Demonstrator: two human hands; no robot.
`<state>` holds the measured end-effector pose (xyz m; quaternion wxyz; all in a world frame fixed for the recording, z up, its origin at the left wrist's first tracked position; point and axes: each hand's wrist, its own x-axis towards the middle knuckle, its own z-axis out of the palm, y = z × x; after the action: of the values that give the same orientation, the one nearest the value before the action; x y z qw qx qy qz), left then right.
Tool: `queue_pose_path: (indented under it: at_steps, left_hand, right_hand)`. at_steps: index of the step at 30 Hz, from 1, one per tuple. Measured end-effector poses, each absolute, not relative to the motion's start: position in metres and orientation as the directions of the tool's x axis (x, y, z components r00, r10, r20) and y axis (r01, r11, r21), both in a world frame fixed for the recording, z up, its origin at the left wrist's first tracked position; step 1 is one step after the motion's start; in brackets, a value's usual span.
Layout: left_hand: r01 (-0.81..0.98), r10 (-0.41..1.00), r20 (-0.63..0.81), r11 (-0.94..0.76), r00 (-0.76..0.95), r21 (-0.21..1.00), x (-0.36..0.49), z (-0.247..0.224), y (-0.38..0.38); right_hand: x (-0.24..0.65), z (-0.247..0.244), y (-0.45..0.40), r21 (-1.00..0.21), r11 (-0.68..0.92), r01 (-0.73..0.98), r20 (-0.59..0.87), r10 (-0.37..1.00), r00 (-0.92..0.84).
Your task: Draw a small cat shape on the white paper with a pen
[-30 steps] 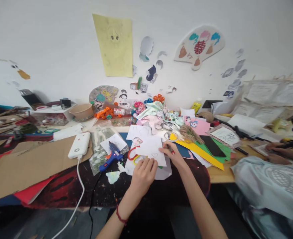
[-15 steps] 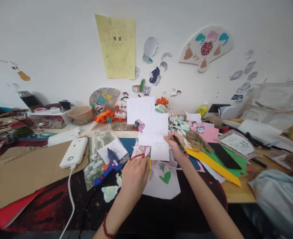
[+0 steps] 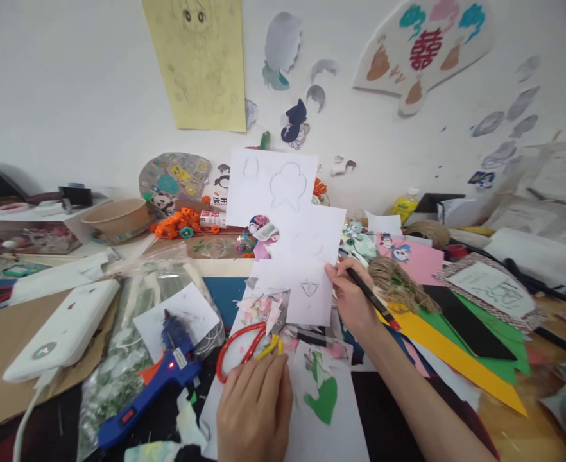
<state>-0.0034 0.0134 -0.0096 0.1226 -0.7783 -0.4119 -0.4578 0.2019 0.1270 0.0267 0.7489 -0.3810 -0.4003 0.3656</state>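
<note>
My right hand [image 3: 355, 298] pinches the edge of a notched white paper sheet [image 3: 287, 237] in front of me, and also holds a dark pencil [image 3: 367, 292] slanting down to a red end. Faint pencil outlines show on the sheet, with a small V-shaped sketch low on it. My left hand [image 3: 254, 407] is seen from the back, low in the middle, its fingers curled and close together. Its fingertips meet red-handled scissors [image 3: 242, 333] with yellow parts; what they grip is hidden. Beneath lie another white sheet [image 3: 335, 417] and a green paper scrap [image 3: 322, 398].
To the left are a blue glue gun [image 3: 153, 385] with its red light on, a plastic bag [image 3: 114, 366] and a white power bank [image 3: 64, 333] with a cable. At right lie twine [image 3: 398, 282], a black phone-like slab [image 3: 466, 321] and a yellow strip [image 3: 466, 359].
The view has come closer and lower, so the table things look larger. More of the red scissor handle shows above my left hand. My right hand still holds the sheet and pencil.
</note>
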Motion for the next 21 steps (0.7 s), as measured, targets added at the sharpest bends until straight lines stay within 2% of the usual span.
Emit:
queue_pose_path:
  at_steps: [7, 21]
  left_hand:
    - [0.705, 0.559, 0.814, -0.641, 0.16, 0.302, -0.0027, -0.0116, 0.0085]
    - [0.733, 0.575, 0.794, -0.624, 0.196, 0.271, 0.0007, -0.0102, 0.0079]
  right_hand:
    - [0.2047, 0.0311, 0.124, -0.853, 0.455, -0.256, 0.316, 0.84, 0.44]
    - [0.2071, 0.0297, 0.1226, -0.846, 0.475, -0.242, 0.337, 0.828, 0.447]
